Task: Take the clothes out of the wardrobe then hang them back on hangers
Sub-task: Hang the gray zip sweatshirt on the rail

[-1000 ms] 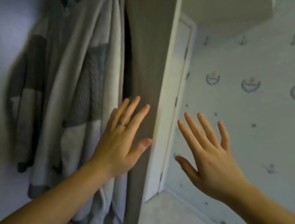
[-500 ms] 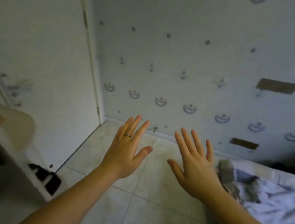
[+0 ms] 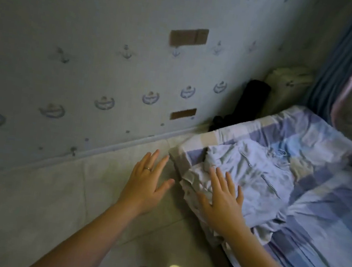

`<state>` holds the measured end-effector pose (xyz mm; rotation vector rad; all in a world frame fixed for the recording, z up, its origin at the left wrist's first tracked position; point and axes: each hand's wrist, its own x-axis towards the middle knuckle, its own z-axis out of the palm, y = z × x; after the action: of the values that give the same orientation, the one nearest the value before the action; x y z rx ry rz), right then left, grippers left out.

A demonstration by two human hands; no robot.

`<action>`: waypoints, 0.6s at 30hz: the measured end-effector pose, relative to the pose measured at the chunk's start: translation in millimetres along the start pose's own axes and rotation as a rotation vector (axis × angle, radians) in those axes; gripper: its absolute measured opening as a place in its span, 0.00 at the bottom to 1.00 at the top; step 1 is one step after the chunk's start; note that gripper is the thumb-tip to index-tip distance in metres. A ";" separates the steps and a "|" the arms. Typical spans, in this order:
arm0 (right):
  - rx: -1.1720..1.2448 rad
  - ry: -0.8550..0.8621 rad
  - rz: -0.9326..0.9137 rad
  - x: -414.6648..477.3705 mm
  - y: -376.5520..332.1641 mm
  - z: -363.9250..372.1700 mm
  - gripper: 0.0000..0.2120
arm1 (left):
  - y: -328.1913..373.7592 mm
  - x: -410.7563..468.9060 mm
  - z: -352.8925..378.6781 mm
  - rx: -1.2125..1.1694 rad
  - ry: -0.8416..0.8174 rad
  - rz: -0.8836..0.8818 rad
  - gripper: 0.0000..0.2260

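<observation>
Crumpled garment (image 3: 252, 180) on bed (image 3: 321, 221), both hands (image 3: 145, 185) (image 3: 222, 198) outstretched, fingers straight

a pale grey-blue garment (image 3: 254, 180) lies crumpled and heavily creased on the checked bed (image 3: 319, 232), bunched up near the bed's corner, toward 4 o'clock in the view. a thin zip (image 3: 270, 185) runs slantwise across its top face. its rumpled edge at 7 o'clock spills over the bed's side.

No words, labels, brands or numbers can be read; the wallpaper (image 3: 83, 29) carries only small anchor and boat pictures.
</observation>
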<state>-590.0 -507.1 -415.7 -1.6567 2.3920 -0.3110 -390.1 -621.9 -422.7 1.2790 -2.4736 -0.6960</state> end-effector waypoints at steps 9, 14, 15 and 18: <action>0.028 0.066 0.519 45.8 88.1 -8.6 0.35 | 54.1 155.6 55.7 -0.018 -0.318 0.300 0.31; 0.079 0.121 0.691 66.0 145.3 -29.0 0.35 | 104.3 228.1 94.6 0.021 -0.386 0.389 0.30; 0.086 0.133 0.709 71.0 157.4 -32.6 0.35 | 115.0 242.5 103.3 0.025 -0.395 0.406 0.30; 0.108 0.141 0.747 93.5 200.5 -40.5 0.34 | 149.9 288.6 130.6 0.060 -0.422 0.468 0.30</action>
<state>-812.9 -523.7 -441.0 -0.6256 2.8195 -0.4115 -716.8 -746.1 -448.6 0.5591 -2.9912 -0.8312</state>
